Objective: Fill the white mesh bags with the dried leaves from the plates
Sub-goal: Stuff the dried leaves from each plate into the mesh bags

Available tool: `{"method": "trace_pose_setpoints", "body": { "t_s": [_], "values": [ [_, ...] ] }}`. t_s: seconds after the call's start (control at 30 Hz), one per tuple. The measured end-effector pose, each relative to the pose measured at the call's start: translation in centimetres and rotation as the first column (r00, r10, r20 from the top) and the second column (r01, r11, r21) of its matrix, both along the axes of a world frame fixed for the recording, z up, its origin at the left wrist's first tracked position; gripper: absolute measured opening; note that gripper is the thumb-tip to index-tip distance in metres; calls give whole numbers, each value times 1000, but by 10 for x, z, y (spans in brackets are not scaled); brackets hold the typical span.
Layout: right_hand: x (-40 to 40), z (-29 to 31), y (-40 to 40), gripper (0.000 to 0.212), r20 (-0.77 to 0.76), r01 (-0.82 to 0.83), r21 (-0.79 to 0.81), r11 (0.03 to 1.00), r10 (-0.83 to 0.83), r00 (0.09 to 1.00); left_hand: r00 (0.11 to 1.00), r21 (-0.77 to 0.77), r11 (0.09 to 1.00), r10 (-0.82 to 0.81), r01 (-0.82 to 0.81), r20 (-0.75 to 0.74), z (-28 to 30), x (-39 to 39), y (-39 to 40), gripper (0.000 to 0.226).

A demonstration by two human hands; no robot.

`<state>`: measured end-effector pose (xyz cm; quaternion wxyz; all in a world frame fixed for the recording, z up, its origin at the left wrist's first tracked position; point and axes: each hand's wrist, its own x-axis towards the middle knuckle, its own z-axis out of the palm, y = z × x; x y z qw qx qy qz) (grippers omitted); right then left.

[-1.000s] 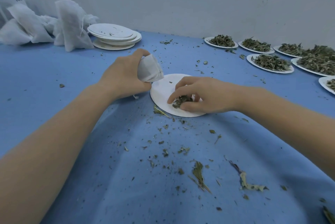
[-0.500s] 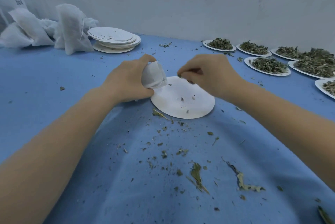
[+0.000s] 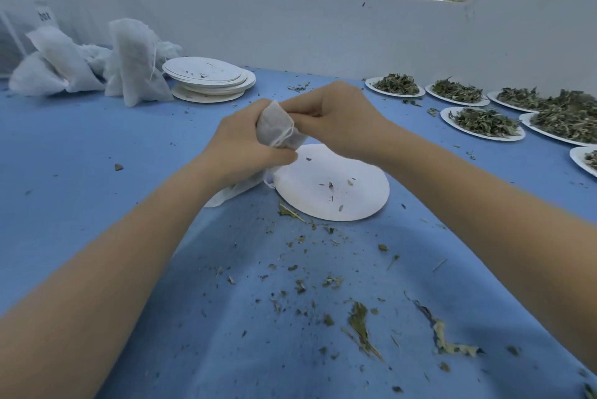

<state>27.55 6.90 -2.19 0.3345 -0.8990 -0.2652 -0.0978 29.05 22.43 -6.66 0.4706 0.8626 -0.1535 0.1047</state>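
**Both hands at the mouth of a small mesh bag above a nearly bare plate**

The left hand (image 3: 240,143) wraps its curled fingers around a small white mesh bag (image 3: 278,130), holding it upright just above the blue cloth-covered table (image 3: 80,146). The right hand (image 3: 336,117) meets it from 3 o'clock, its fingertips pinching the top edge of the bag. A thin white drawstring (image 3: 284,137) hangs down the bag's front.

Directly below the hands, toward 5 o'clock of the bag, lies a round white paper plate (image 3: 342,201) carrying only a few crumbs. Loose dried leaf fragments (image 3: 358,324) are scattered over the cloth at 6 o'clock of that plate.

At 10 o'clock of the hands, against the white wall, stands a cluster of filled white mesh bags (image 3: 132,62), and just beside it, toward 3 o'clock, a stack of used white paper plates (image 3: 210,77). At 2 o'clock of the hands, several white paper plates heaped with dried green leaves (image 3: 481,121) sit in rows near the wall, running off the frame's edge.
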Motion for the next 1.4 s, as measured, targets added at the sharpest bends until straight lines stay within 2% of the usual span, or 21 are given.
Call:
{"method": "trace_pose_setpoints", "body": {
  "t_s": [0.13, 0.2, 0.33, 0.4, 0.47, 0.53, 0.6, 0.67, 0.77, 0.83, 0.93, 1.0, 1.07, 1.1, 1.13, 1.2, 1.23, 1.3, 1.4],
  "values": [
    [-2, 15, -5, 40, -71, -60, -12, 998, 59, 996, 1000, -46, 999, -1, 1, 2, 3, 0, 3, 38],
    [-2, 17, -6, 33, -45, -25, -55, 998, 23, 999, 1000, -38, 999, -14, 14, 2, 4, -1, 4, 40],
    [-3, 12, 0, 15, -32, 29, -23, 999, -30, 999, 999, -27, 999, -20, 22, 45, 2, -5, -1, 29],
    [-3, 9, 6, 20, 8, 44, -107, 993, -43, 999, 997, -45, 999, 10, -7, 79, -1, -7, -10, 18],
    [-2, 6, 12, 32, 49, 51, -193, 980, -42, 998, 992, -4, 1000, 27, -27, 120, -1, -10, -18, 17],
    [-1, 7, 12, 41, 19, 27, -206, 978, -24, 1000, 991, -27, 1000, 15, -12, 133, 1, -11, -20, 16],
    [-1, 10, 7, 30, -40, -35, -208, 977, 28, 999, 989, -76, 997, 6, 5, 150, 3, -9, -15, 27],
    [-1, 10, 1, 15, -91, -78, -212, 974, 59, 994, 986, -33, 999, 10, -4, 166, 4, -6, -7, 45],
    [-4, 8, -10, 25, -169, -119, -146, 982, 94, 981, 992, 145, 989, 16, -35, 129, 0, -3, 3, 61],
    [-7, 4, -16, 28, -198, -147, -60, 987, 133, 971, 995, 238, 970, 29, -51, 98, -4, -4, 9, 59],
    [-14, -6, -26, 25, -221, -129, 153, 980, 161, 962, 991, 299, 950, 57, -92, 125, -6, -10, 12, 55],
    [-17, -15, -34, 21, -162, -19, 242, 970, 60, 985, 986, 328, 936, 81, -126, 148, -3, -16, 13, 51],
    [-21, -22, -41, 15, -110, 148, 191, 970, -129, 986, 982, 370, 914, 118, -167, 150, -1, -22, 15, 49],
    [-22, -26, -44, 19, -112, 218, 96, 971, -208, 972, 979, 391, 901, 140, -188, 148, -1, -26, 16, 49],
    [-24, -31, -47, 36, -143, 265, -40, 963, -268, 953, 976, 410, 888, 162, -208, 145, -1, -30, 17, 49],
    [-27, -39, -53, 90, -249, 277, -315, 908, -361, 898, 970, 427, 871, 203, -241, 133, -1, -37, 17, 47],
    [-30, -42, -54, 111, -293, 261, -395, 881, -390, 873, 968, 432, 866, 218, -252, 128, -1, -40, 16, 46],
    [-32, -45, -56, 135, -352, 229, -452, 862, -409, 842, 965, 436, 861, 237, -262, 113, -2, -46, 13, 45],
    [-32, -53, -57, 147, -360, 255, -441, 861, -429, 829, 957, 386, 877, 282, -286, 67, -4, -50, 11, 42]
  ]
}}
